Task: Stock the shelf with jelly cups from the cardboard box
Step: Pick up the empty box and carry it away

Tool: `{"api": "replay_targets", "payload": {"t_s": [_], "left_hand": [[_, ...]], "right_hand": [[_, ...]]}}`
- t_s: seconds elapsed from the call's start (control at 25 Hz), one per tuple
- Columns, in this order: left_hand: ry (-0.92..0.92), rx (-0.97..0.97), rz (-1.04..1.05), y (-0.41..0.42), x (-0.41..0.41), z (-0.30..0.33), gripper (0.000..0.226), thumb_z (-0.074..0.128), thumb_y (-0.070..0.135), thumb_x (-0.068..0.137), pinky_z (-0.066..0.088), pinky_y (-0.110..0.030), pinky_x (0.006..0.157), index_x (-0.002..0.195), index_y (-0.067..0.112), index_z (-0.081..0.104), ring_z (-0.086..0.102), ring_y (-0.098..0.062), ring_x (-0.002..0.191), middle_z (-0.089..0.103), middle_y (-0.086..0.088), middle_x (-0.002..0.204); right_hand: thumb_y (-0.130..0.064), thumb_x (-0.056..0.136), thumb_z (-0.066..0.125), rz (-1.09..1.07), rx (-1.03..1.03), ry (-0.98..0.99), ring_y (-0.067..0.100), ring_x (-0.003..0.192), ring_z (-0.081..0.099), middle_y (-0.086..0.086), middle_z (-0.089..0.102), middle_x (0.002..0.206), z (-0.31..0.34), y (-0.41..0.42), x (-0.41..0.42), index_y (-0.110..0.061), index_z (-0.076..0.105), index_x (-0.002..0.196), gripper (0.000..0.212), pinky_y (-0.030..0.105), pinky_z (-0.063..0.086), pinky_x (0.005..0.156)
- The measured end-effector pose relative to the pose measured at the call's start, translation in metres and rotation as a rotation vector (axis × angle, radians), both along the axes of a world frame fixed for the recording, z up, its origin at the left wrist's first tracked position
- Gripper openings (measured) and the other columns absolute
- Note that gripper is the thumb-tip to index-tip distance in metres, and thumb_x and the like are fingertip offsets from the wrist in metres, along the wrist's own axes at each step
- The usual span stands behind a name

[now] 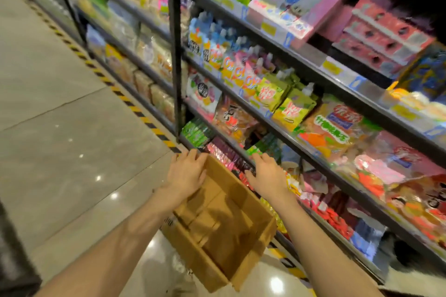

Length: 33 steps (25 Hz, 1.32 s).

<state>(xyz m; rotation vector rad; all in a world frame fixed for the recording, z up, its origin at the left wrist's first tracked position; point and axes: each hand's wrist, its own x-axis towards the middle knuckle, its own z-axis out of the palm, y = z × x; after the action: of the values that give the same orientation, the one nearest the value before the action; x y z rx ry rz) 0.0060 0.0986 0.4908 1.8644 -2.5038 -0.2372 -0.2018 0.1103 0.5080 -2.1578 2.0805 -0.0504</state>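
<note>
Brown cardboard fills the middle of my view: the box (224, 222) sits open on the tiled floor (60, 128), close against the foot of the shelf (313, 159), and I see only bare cardboard inside it, no jelly cups. My left hand (187, 173) lies on the box's far left rim, fingers curled over the edge and gripping it. My right hand (268, 173) is at the far right side of the box, palm down with fingers spread and fairly straight; whether it touches the rim or the packets (231, 159) just behind it, I cannot tell. The shelf tiers to my right are packed with bright snack bags and spouted pouches (241, 72). A yellow-and-black striped tape (125, 99) runs along the floor by the shelf base.
</note>
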Motion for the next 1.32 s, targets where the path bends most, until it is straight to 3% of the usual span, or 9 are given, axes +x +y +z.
{"api": "replay_targets", "payload": {"t_s": [0.16, 0.36, 0.52, 0.68, 0.88, 1.08, 1.2, 1.32], "left_hand": [[-0.006, 0.096, 0.119, -0.019, 0.002, -0.043, 0.036, 0.036, 0.032, 0.096, 0.032, -0.041, 0.103, 0.13, 0.019, 0.039, 0.042, -0.024, 0.121, 0.046, -0.005, 0.128], [0.029, 0.106, 0.208, -0.049, 0.006, -0.081, 0.036, 0.035, 0.037, 0.095, 0.035, -0.037, 0.095, 0.126, 0.019, 0.042, 0.048, -0.023, 0.11, 0.051, -0.004, 0.122], [0.059, 0.131, 0.299, -0.056, 0.005, -0.112, 0.037, 0.035, 0.037, 0.095, 0.036, -0.034, 0.092, 0.126, 0.019, 0.043, 0.048, -0.022, 0.11, 0.052, -0.003, 0.122], [0.07, 0.202, 0.425, -0.049, -0.005, -0.16, 0.036, 0.039, 0.036, 0.094, 0.035, -0.035, 0.095, 0.127, 0.022, 0.043, 0.047, -0.023, 0.114, 0.051, -0.002, 0.123], [0.098, 0.223, 0.663, -0.023, -0.043, -0.247, 0.04, 0.042, 0.036, 0.094, 0.035, -0.033, 0.099, 0.132, 0.023, 0.041, 0.045, -0.019, 0.118, 0.048, 0.0, 0.126], [0.078, 0.319, 0.828, 0.021, -0.07, -0.356, 0.047, 0.045, 0.034, 0.093, 0.032, -0.042, 0.108, 0.136, 0.019, 0.034, 0.034, -0.027, 0.13, 0.036, -0.01, 0.139], [0.062, 0.348, 0.947, 0.051, -0.076, -0.416, 0.063, 0.056, 0.033, 0.087, 0.027, -0.045, 0.11, 0.141, 0.016, 0.028, 0.029, -0.032, 0.134, 0.023, -0.017, 0.148], [0.048, 0.359, 1.056, 0.074, -0.082, -0.462, 0.081, 0.065, 0.032, 0.081, 0.025, -0.051, 0.11, 0.146, 0.012, 0.02, 0.026, -0.035, 0.136, 0.019, -0.022, 0.15]], "right_hand": [[-0.033, 0.093, 0.048, 0.053, 0.128, -0.016, 0.025, 0.117, 0.048, 0.006, 0.051, 0.125, -0.047, -0.04, 0.004, -0.016, 0.045, 0.129, 0.04, 0.035, 0.044, 0.088], [-0.031, 0.091, 0.051, 0.156, 0.139, -0.008, 0.022, 0.106, 0.055, 0.004, 0.057, 0.116, -0.085, -0.092, 0.008, -0.017, 0.05, 0.123, 0.035, 0.031, 0.049, 0.079], [-0.032, 0.092, 0.051, 0.216, 0.223, -0.028, 0.021, 0.118, 0.051, 0.004, 0.053, 0.128, -0.112, -0.126, 0.008, -0.017, 0.045, 0.132, 0.043, 0.031, 0.047, 0.089], [-0.029, 0.093, 0.05, 0.287, 0.285, 0.005, 0.021, 0.118, 0.049, 0.005, 0.05, 0.13, -0.158, -0.146, -0.006, -0.015, 0.043, 0.133, 0.043, 0.03, 0.045, 0.089], [-0.026, 0.093, 0.049, 0.386, 0.314, 0.064, 0.022, 0.118, 0.048, 0.007, 0.047, 0.131, -0.248, -0.163, -0.031, -0.013, 0.041, 0.135, 0.045, 0.03, 0.044, 0.087], [-0.02, 0.09, 0.053, 0.44, 0.385, 0.068, 0.027, 0.122, 0.046, 0.013, 0.039, 0.138, -0.36, -0.161, -0.061, -0.011, 0.034, 0.141, 0.055, 0.033, 0.038, 0.098], [-0.022, 0.09, 0.054, 0.456, 0.426, 0.166, 0.031, 0.129, 0.04, 0.018, 0.031, 0.144, -0.42, -0.159, -0.082, -0.011, 0.021, 0.146, 0.066, 0.037, 0.037, 0.105], [-0.02, 0.089, 0.057, 0.384, 0.43, 0.16, 0.037, 0.125, 0.042, 0.021, 0.026, 0.146, -0.462, -0.163, -0.101, -0.013, 0.011, 0.149, 0.076, 0.044, 0.045, 0.097]]}}
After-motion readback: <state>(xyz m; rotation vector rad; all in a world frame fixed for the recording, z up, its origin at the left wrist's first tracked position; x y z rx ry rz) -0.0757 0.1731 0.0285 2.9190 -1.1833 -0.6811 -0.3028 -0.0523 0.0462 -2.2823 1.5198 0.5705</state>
